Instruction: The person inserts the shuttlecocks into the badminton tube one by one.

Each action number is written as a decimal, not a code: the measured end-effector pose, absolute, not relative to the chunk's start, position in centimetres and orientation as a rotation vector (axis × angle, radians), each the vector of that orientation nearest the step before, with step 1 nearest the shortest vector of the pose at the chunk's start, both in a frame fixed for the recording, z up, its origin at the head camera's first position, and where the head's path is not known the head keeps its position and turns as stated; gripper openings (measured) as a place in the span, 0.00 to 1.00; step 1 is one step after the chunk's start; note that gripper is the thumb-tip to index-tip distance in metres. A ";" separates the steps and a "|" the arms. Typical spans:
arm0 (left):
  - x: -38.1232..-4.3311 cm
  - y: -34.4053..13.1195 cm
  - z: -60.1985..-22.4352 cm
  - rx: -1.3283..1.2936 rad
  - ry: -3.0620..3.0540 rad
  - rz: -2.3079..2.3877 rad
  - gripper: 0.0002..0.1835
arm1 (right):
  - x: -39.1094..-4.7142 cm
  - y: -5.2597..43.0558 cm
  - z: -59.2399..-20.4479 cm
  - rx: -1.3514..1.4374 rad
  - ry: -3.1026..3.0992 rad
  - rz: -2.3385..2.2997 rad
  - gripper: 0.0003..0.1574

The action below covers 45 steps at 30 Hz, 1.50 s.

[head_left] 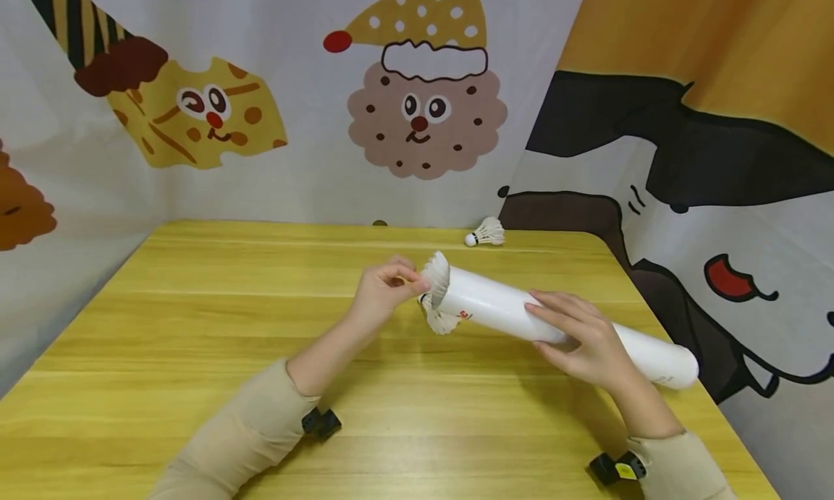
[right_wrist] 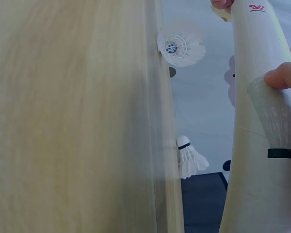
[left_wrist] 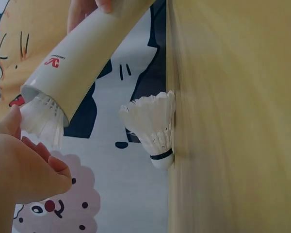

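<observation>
A white shuttlecock tube (head_left: 495,304) is held tilted above the table, its mouth toward the left. My right hand (head_left: 586,337) grips it around the middle, thumb on the near side. Feathers of a shuttlecock (left_wrist: 42,116) stick out of the mouth; its cork end is hidden inside the tube. With thumb and fingertips, my left hand (head_left: 391,286) pinches the feather edge. Below the mouth, a second shuttlecock (head_left: 441,319) lies on the table, partly covered by the tube in the head view. The right wrist view shows a shuttlecock picture printed on the tube.
Another shuttlecock (head_left: 487,232) lies on its side by the far edge of the wooden table (head_left: 195,326). A cartoon-printed curtain (head_left: 293,189) hangs right behind the table and along its sides.
</observation>
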<state>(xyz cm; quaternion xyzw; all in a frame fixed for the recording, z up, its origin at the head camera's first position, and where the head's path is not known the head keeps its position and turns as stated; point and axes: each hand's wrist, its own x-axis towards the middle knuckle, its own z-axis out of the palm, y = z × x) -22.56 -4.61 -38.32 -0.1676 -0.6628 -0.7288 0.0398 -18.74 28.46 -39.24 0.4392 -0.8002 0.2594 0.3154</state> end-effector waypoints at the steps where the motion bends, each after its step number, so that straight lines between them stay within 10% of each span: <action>1: -22.6 -4.5 -38.4 -0.523 -2.045 -2.224 0.04 | -18.7 28.5 -39.2 1.157 -2.108 0.683 0.29; 45: -23.3 -2.1 -38.4 -0.596 -2.351 -2.332 0.08 | -18.7 28.4 -39.5 1.182 -2.094 0.677 0.27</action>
